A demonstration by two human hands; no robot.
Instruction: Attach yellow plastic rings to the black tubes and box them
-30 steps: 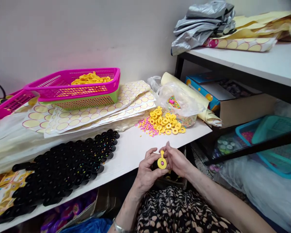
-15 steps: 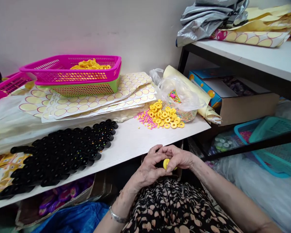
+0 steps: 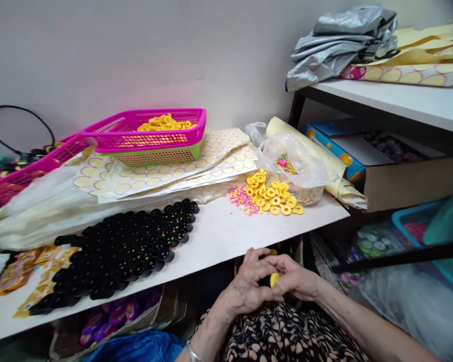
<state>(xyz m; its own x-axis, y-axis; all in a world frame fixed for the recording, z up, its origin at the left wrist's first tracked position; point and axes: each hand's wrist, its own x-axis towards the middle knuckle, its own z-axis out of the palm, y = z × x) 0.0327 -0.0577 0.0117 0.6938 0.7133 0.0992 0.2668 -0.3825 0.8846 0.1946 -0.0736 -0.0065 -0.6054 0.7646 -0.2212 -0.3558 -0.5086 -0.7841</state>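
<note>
My left hand (image 3: 247, 286) and my right hand (image 3: 296, 281) are closed together just below the front edge of the white table (image 3: 219, 236), over my lap. Between their fingers sits a small yellow plastic piece (image 3: 274, 279) with a black part under it, mostly hidden. On the table ahead lies a heap of yellow rings (image 3: 274, 193) beside pink and yellow beads (image 3: 241, 198). To the left, several black caps (image 3: 132, 246) with coloured beads inside lie in rows.
A pink basket (image 3: 147, 133) of yellow parts sits on a green one over sheets of round stickers (image 3: 166, 173). A clear bag of beads (image 3: 298, 163) lies at the right. A shelf (image 3: 400, 100) with grey bags, a cardboard box (image 3: 392, 171) and blue baskets stand at right.
The yellow piece, held up and plainly visible a second ago, is now lower and nearly covered by both closed hands. The view has shifted left and down.
</note>
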